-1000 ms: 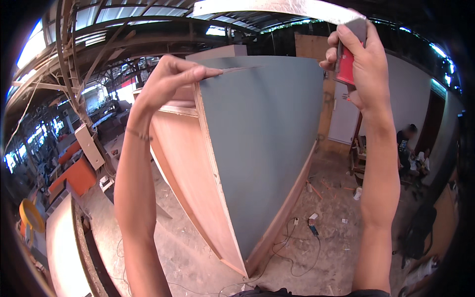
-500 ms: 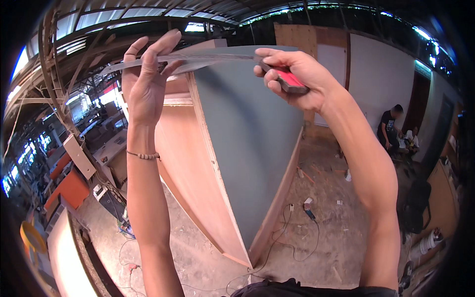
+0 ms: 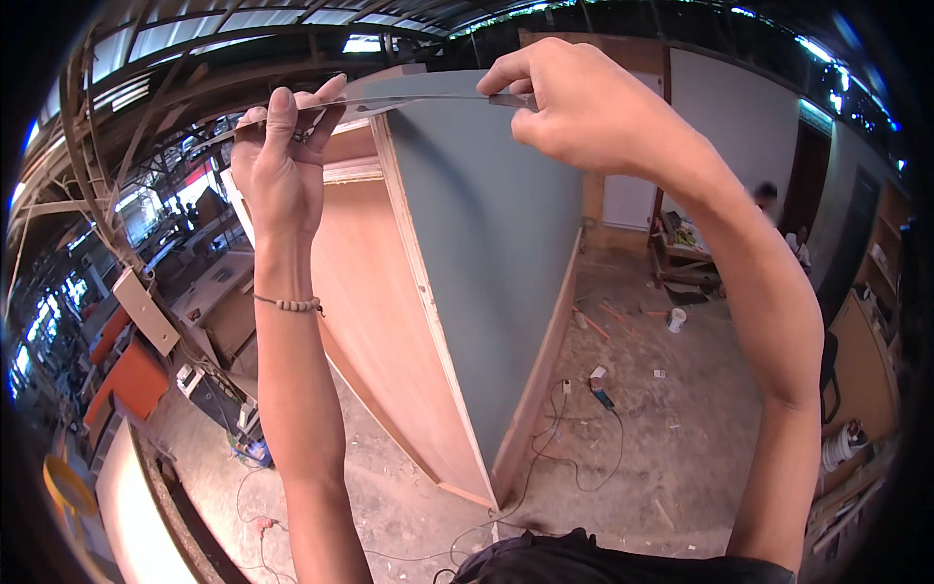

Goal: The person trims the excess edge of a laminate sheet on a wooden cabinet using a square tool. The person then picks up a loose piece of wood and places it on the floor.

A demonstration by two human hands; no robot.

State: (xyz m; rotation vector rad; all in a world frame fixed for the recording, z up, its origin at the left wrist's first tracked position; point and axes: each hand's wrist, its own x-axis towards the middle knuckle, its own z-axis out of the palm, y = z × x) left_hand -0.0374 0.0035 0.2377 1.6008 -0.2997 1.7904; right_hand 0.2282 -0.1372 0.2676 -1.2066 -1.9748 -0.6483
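A thin grey strip runs level across the top of a tall tapering structure. My left hand grips it toward its left end, thumb and fingers upright around it. My right hand has its fingers curled on the strip's right part; the red-and-black tool seen earlier is largely hidden by that hand. Below the strip are the structure's grey-blue curved panel, a pale plywood edge and an open plywood side with a ledge near its top.
A power tool and cords lie on the concrete floor, near a white bucket. At left are an orange board, a yellow round object and a pale panel. A person is behind my right arm.
The strip swung down from raised in my right hand to level across both hands. My left hand left the panel's top edge and took hold of it. My right hand turned over, hiding the red tool.
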